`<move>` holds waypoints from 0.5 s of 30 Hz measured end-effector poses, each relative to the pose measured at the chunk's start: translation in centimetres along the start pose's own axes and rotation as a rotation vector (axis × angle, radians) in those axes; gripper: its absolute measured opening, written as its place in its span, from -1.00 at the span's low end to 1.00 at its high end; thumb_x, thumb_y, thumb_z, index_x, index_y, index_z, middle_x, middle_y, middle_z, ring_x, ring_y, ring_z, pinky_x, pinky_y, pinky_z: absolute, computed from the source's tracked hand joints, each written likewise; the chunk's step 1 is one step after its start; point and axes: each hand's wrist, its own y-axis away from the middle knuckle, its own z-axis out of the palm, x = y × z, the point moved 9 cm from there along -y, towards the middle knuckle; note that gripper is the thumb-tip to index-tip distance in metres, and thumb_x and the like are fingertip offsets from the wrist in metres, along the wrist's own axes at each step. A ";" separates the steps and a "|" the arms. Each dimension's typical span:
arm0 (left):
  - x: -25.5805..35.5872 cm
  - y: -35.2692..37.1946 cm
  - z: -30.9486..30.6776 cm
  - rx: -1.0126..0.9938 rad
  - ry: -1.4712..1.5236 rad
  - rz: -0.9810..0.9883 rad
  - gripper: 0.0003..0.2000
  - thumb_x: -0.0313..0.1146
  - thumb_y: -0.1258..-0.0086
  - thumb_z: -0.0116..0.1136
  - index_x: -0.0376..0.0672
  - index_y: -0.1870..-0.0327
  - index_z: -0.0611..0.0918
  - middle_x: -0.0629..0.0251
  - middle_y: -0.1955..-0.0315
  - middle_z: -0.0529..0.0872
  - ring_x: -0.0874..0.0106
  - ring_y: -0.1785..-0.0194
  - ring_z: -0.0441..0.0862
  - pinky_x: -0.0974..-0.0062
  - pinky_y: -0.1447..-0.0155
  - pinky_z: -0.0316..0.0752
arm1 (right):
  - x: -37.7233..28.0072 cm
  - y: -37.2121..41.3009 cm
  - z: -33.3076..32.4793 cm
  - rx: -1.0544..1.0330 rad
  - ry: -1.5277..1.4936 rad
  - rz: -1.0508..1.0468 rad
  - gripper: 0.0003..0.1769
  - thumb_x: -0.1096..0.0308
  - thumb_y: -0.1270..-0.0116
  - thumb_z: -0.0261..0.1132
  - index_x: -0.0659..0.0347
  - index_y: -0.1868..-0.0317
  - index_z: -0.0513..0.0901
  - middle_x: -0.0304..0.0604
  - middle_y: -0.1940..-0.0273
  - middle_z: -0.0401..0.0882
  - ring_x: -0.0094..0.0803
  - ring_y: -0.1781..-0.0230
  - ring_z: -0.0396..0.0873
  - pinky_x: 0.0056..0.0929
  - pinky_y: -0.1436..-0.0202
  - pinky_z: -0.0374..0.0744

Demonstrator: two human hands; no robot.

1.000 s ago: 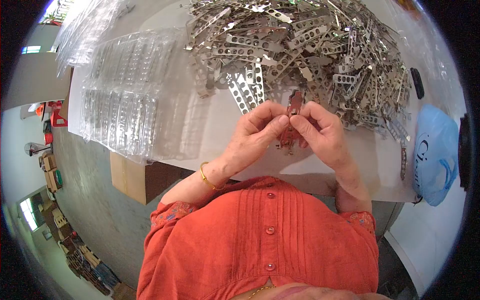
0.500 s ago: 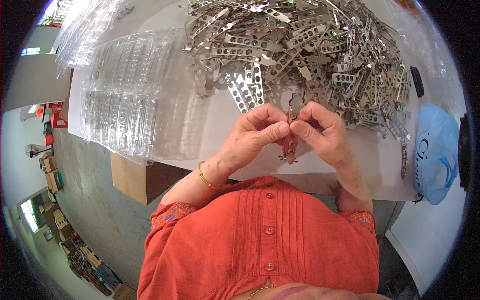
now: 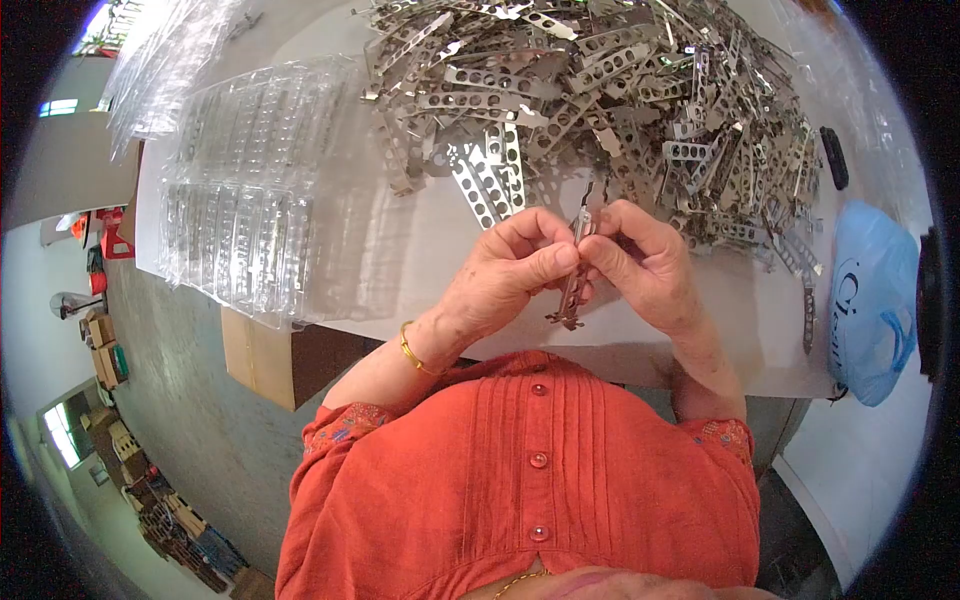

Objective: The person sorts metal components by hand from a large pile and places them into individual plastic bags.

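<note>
Both hands meet over the white table's near edge and pinch one thin perforated metal strip (image 3: 571,298) between them. My left hand (image 3: 505,272) grips it from the left, my right hand (image 3: 640,268) from the right. The strip stands almost edge-on, its lower end poking out below the fingers. Just beyond the hands lies a big heap of the same perforated metal strips (image 3: 600,110).
Clear plastic blister trays (image 3: 245,190) lie on the table's left part, with more clear plastic at the far left corner. A blue plastic bag (image 3: 870,310) sits at the right. A small black object (image 3: 834,164) rests right of the heap. The white table (image 3: 400,270) ends near my body.
The strip between my fingers has turned from showing its flat, reddish-lit face to standing nearly edge-on. Both hands stayed in about the same place.
</note>
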 end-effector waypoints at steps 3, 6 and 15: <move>0.3 0.0 0.2 -0.005 -0.001 0.023 -0.88 -0.35 -0.49 0.23 -0.18 0.18 0.56 0.27 0.27 0.72 0.44 0.18 0.71 0.43 0.08 0.66 | -0.2 -0.1 0.0 0.010 0.010 0.022 -0.77 0.28 -0.46 0.34 0.27 0.22 0.54 -0.30 0.43 0.60 -0.65 0.45 0.61 -0.63 0.41 0.54; 0.5 0.0 -0.1 -0.005 -0.034 0.050 -0.86 -0.35 -0.48 0.24 -0.20 0.18 0.56 0.25 0.27 0.72 0.44 0.17 0.70 0.42 0.08 0.66 | 0.6 0.1 -0.3 0.067 0.042 0.036 -0.75 0.28 -0.43 0.38 0.25 0.12 0.53 -0.30 0.35 0.59 -0.66 0.38 0.61 -0.63 0.36 0.56; 0.1 -0.1 0.1 0.001 0.031 -0.001 -0.83 -0.30 -0.48 0.26 -0.19 0.19 0.56 0.26 0.28 0.71 0.41 0.19 0.70 0.42 0.10 0.63 | -0.7 -0.2 -1.0 0.173 0.065 -0.132 -0.44 0.30 -0.36 0.44 0.22 -0.32 0.48 -0.24 0.08 0.51 -0.64 0.31 0.57 -0.62 0.23 0.58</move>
